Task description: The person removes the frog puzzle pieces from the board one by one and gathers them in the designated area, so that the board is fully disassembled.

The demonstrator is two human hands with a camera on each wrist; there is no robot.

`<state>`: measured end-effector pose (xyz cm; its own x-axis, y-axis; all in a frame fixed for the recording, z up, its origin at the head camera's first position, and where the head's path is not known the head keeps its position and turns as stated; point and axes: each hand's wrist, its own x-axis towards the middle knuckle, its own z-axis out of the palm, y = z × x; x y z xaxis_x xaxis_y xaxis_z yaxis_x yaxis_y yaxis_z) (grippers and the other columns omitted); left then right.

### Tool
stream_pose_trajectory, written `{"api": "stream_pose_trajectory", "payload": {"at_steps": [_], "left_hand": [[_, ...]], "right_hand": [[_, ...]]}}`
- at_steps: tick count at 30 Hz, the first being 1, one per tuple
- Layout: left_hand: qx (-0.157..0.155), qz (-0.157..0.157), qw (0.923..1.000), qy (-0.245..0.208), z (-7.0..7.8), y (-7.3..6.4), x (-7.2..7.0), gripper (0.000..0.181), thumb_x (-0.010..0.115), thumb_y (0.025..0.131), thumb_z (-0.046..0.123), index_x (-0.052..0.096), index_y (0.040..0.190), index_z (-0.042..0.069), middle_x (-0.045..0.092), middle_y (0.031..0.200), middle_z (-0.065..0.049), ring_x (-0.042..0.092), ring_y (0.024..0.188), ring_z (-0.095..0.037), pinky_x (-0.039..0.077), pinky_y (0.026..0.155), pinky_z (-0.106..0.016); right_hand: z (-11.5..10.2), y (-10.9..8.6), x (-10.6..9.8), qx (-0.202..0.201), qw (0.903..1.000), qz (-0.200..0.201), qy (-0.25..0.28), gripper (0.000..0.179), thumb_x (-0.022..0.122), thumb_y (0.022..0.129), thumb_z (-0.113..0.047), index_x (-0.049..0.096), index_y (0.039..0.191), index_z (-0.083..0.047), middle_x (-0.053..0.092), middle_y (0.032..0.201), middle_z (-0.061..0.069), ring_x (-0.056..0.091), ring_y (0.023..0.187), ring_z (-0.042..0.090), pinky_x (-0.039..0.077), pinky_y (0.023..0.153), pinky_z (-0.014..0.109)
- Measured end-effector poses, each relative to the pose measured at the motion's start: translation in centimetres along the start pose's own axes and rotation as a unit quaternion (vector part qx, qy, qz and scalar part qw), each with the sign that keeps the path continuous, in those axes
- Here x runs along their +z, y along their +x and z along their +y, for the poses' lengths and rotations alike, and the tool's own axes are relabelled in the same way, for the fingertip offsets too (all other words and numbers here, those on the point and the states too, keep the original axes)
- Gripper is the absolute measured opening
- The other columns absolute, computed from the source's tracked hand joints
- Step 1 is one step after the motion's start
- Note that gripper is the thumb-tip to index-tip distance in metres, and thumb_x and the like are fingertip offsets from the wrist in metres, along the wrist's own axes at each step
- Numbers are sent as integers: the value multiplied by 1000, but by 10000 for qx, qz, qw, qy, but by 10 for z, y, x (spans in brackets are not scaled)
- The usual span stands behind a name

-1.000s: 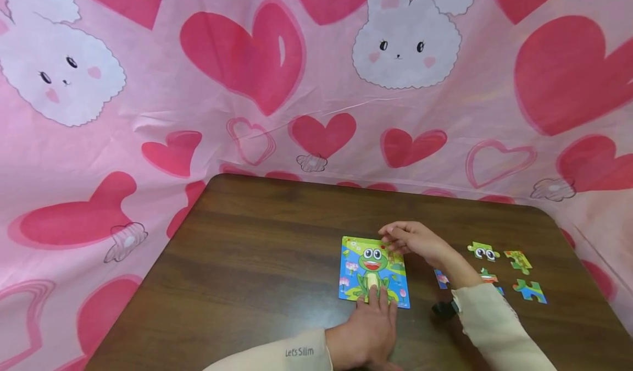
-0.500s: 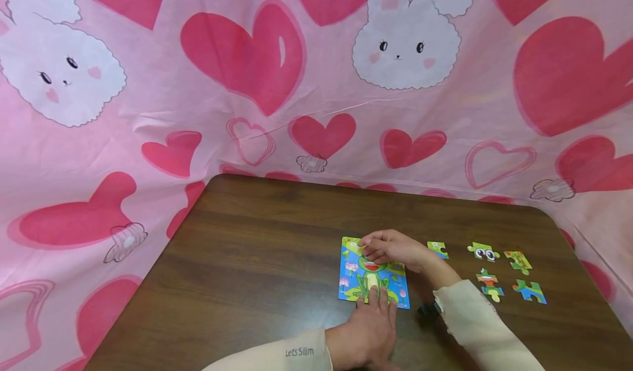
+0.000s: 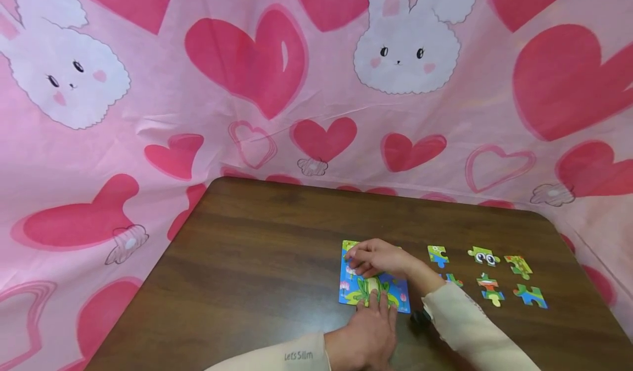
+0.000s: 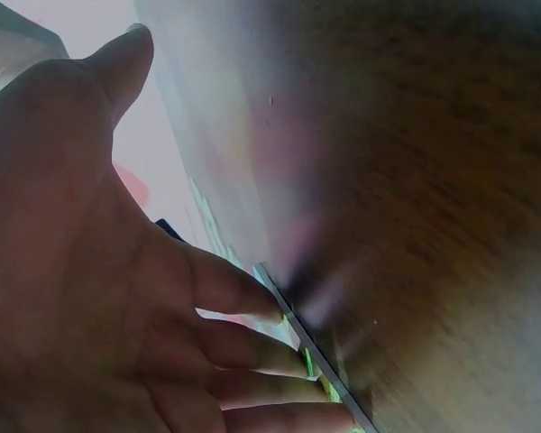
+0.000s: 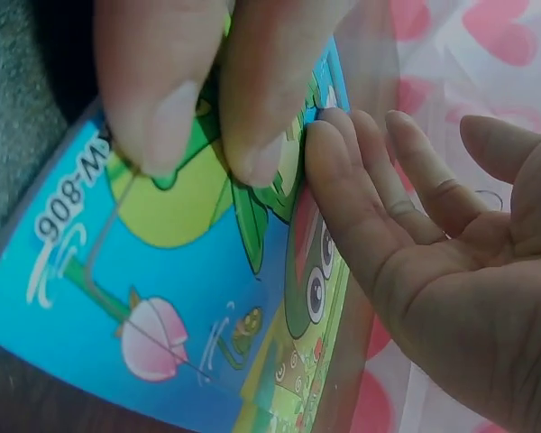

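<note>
A square frog puzzle board (image 3: 346, 288) lies on the table, its picture seemingly whole where it shows. My left hand (image 3: 368, 332) rests straight fingers on its near edge, over the frog's feet. In the left wrist view those fingertips (image 4: 261, 347) lie flat on the board's rim. My right hand (image 3: 381, 258) is over the upper part, hiding the frog's face in the head view. In the right wrist view the right fingers (image 5: 343, 194) are loosely bent with nothing between them, fingertips right at the board's surface by the frog's mouth (image 5: 302, 230).
Right of the board lie several loose jigsaw pieces, among them one with eyes (image 3: 483, 257), a red-mouth piece (image 3: 488, 287) and a green-blue piece (image 3: 531, 295). A small black object (image 3: 420, 319) sits at the right cuff. Pink heart-print cloth (image 3: 326, 101) hangs behind the brown table (image 3: 257, 255).
My right hand has moved left across the board's top, from its upper right corner to over the frog's face, uncovering loose pieces at the right. The left hand has stayed in place.
</note>
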<state>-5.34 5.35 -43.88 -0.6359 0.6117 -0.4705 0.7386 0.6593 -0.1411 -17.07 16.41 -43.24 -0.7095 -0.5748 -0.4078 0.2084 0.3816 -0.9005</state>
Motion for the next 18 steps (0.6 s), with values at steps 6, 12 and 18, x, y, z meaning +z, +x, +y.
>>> {"api": "stream_pose_trajectory", "payload": {"at_steps": [6, 12, 18], "left_hand": [[83, -101, 9999, -73, -2, 3, 1, 104, 59, 80, 80, 26, 161, 23, 23, 167, -7, 29, 152, -26, 43, 110, -37], [130, -238, 9996, -69, -4, 6, 0, 106, 58, 80, 82, 24, 161, 24, 22, 167, -6, 27, 153, -25, 43, 111, -36], [63, -108, 9999, -105, -3, 3, 0, 106, 60, 79, 81, 26, 161, 24, 23, 167, -7, 29, 152, -26, 43, 110, -37]], "right_hand": [[2, 0, 0, 28, 9999, 12, 144, 37, 48, 108, -23, 62, 128, 5, 69, 109, 18, 70, 89, 20, 60, 82, 36], [2, -1, -2, 18, 9999, -35, 158, 39, 49, 108, -24, 62, 130, 5, 70, 112, 18, 70, 93, 21, 60, 86, 38], [3, 1, 1, -80, 9994, -203, -251, 34, 62, 101, -18, 64, 129, 2, 71, 116, 14, 66, 97, 17, 59, 87, 34]]}}
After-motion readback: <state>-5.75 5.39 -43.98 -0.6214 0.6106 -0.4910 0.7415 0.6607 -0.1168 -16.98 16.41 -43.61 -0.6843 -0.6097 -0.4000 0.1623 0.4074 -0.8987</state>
